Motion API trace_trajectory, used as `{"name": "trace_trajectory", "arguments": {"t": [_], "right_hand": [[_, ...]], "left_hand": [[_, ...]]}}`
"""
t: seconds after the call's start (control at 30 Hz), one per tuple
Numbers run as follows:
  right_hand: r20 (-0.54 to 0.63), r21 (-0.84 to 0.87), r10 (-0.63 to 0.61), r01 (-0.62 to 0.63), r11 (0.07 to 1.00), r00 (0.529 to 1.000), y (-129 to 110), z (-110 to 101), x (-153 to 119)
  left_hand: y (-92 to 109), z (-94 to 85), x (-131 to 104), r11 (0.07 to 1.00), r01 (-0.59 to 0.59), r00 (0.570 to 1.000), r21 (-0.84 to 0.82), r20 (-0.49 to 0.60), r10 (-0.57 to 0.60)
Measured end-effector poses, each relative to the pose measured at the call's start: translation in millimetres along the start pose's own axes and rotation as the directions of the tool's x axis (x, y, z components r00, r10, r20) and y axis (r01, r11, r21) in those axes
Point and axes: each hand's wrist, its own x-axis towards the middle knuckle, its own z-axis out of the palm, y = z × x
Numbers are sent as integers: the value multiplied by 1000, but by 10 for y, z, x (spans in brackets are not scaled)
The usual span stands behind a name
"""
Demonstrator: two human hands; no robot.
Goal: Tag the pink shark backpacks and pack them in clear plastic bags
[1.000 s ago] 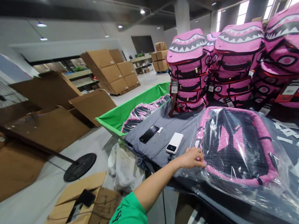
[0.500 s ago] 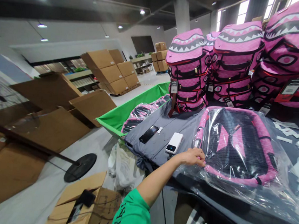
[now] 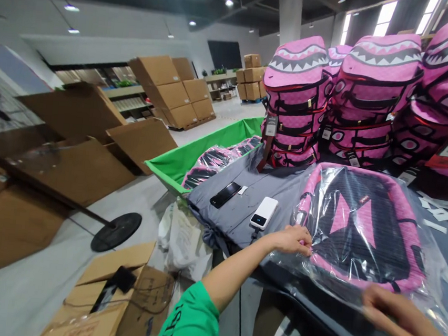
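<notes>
A pink and black backpack [image 3: 356, 220] lies flat, back panel up, inside a clear plastic bag [image 3: 434, 262] on the grey-covered table. My left hand [image 3: 294, 240] is closed on the plastic at the backpack's near left corner, its fingertips bent against the pink edge. My right hand [image 3: 396, 314] is over the bag's near edge at the lower right, fingers curled and blurred by motion; whether it grips the film I cannot make out. Left of the bag lie a white power bank [image 3: 264, 213] with a cable plugged in and a black phone [image 3: 225, 195].
Pink shark-faced backpacks [image 3: 294, 98] stand stacked along the table's back. Beyond its left edge is a green-sided bin [image 3: 169, 160] of bagged backpacks. White paper slips [image 3: 439, 214] lie at right. An open carton [image 3: 144, 297] and a round stand base [image 3: 117, 231] are on the floor.
My right hand has come into view at the lower right. My left hand stays at the bag's near left corner. The view has shifted slightly.
</notes>
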Motion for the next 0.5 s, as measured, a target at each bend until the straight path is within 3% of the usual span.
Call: {"name": "trace_trajectory", "arguments": {"t": [0.07, 0.17, 0.23, 0.3, 0.4, 0.5], "right_hand": [[305, 32, -70, 63, 997, 950, -125, -37, 575], [507, -154, -53, 151, 976, 860, -243, -30, 1320], [530, -267, 27, 136, 954, 847, -214, 9, 1598], [504, -325, 105, 75, 943, 857, -113, 36, 1700], [424, -380, 202, -29, 925, 883, 45, -7, 1666], [323, -409, 227, -81, 909, 919, 47, -111, 1563]], "left_hand": [[-1, 4, -2, 1000, -3, 1000, 4, -3, 3], [-16, 22, -3, 1000, 4, 1000, 1, -12, -4], [-37, 36, -5, 1000, 3, 1000, -9, -12, -3], [-59, 44, -12, 1000, -18, 1000, -23, -16, 18], [-84, 37, -24, 998, -55, 998, -37, -30, 54], [-89, 16, -12, 997, -72, 997, -42, -20, 71]]}}
